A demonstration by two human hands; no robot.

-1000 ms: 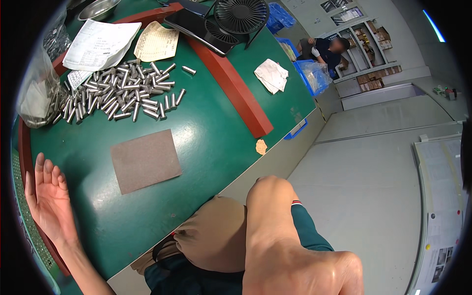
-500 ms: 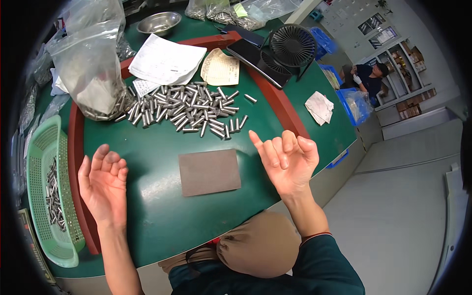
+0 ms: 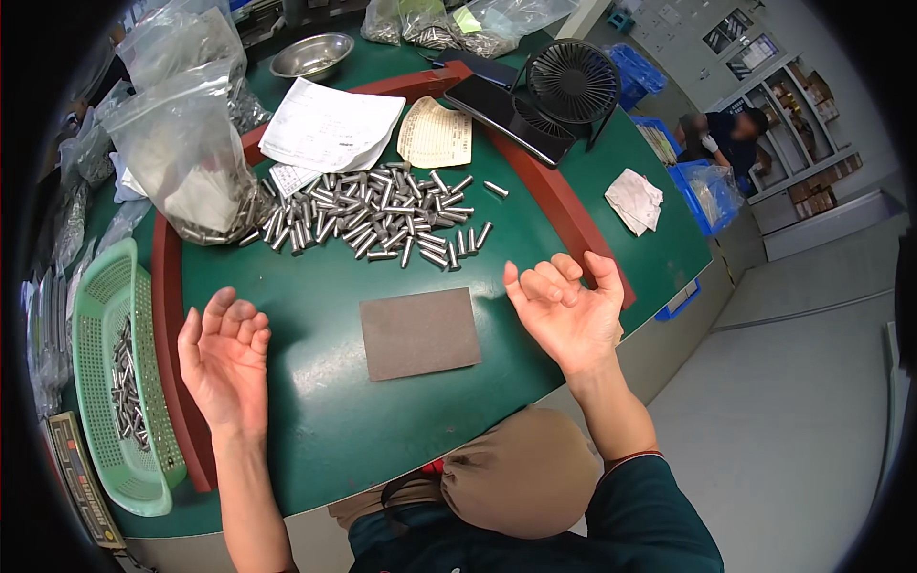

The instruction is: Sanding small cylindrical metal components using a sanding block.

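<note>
My left hand [image 3: 231,368] is held palm up at the left, fingers loosely bent and apart, with nothing in it. On the right, my right hand [image 3: 573,320] is also turned palm up, its fingers partly curled and holding nothing. Between them, a grey-brown rectangular sheet [image 3: 420,334] lies flat on the green tabletop [image 3: 330,435]; neither hand touches it. Beyond the sheet, a loose pile of headed metal pins [image 3: 373,215] is spread out. To the left of my left hand stands a light green plastic basket [image 3: 103,306] with more metal pins [image 3: 126,392] inside.
A red-brown raised frame [image 3: 181,382] borders the work area. Around it are clear bags of parts [image 3: 196,162], papers [image 3: 330,124], a metal bowl [image 3: 311,55], a phone [image 3: 506,119], a black fan [image 3: 570,81] and a crumpled cloth [image 3: 633,201]. A co-worker [image 3: 734,141] is at the far right.
The whole scene has shifted slightly rightward in the picture. My right hand's fingers have changed their bend, with the rightmost digit more raised. My left hand keeps its pose.
</note>
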